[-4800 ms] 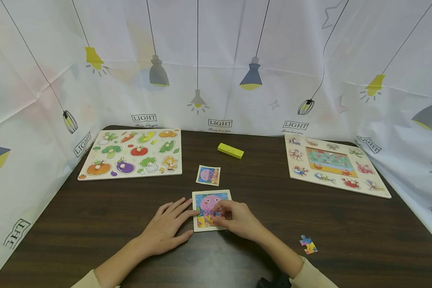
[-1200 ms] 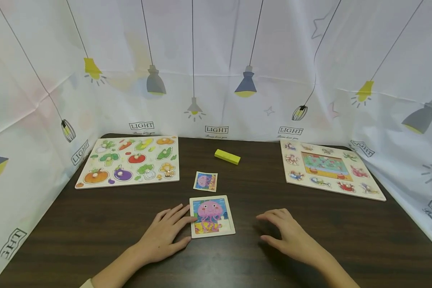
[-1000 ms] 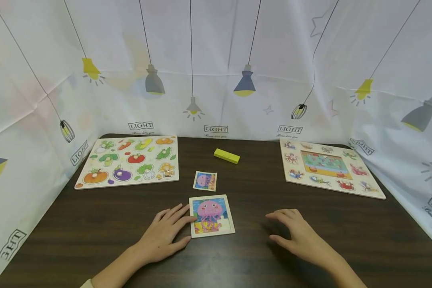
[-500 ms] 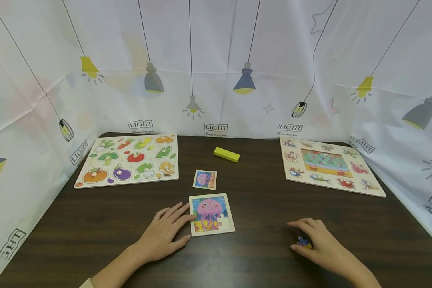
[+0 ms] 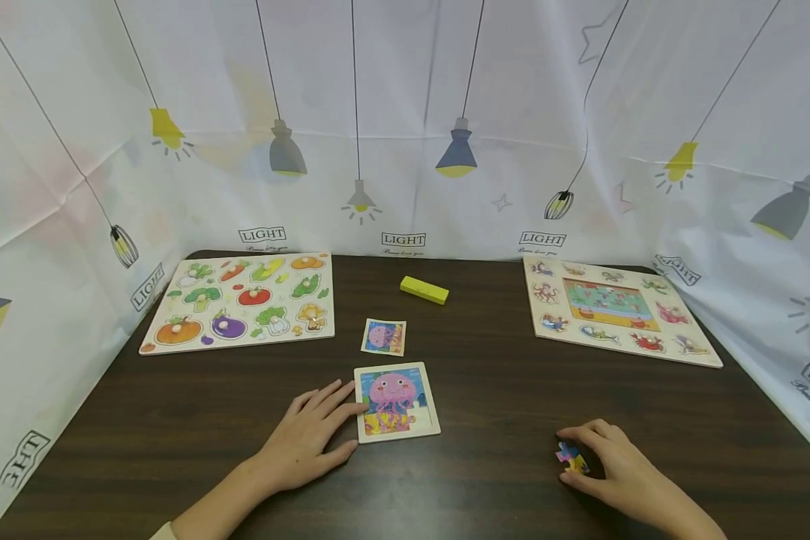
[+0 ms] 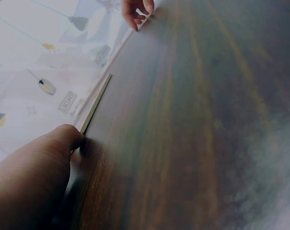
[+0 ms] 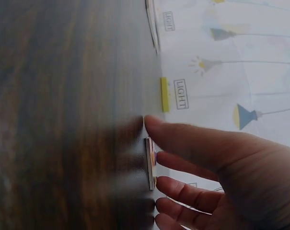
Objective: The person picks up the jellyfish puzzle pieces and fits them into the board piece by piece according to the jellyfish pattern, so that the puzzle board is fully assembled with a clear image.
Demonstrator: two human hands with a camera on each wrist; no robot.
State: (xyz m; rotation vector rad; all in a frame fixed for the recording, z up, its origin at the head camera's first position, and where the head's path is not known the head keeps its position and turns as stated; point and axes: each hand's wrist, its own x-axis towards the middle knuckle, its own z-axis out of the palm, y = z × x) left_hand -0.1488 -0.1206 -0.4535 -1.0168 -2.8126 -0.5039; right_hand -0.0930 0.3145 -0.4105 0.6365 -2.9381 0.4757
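Observation:
In the head view a wooden-framed jigsaw puzzle with a pink jellyfish picture lies flat on the table. Its lower right corner is a bare pale gap. My left hand rests flat beside it, fingertips on its left edge. Far to the right, a loose jigsaw piece in blue, pink and yellow lies flat on the table. Over it my right hand is bent, thumb and forefinger on either side. The right wrist view shows the piece edge-on, a small space between it and the thumb.
A small jellyfish picture card lies behind the puzzle, with a yellow block further back. A vegetable peg board is at the back left, and a sea-animal board at the back right. Printed cloth encloses the table.
My right hand has moved from the puzzle rightward to the loose piece, its fingers coming down around it. The puzzle's lower right corner came into sight. My left hand stays on the frame's edge.

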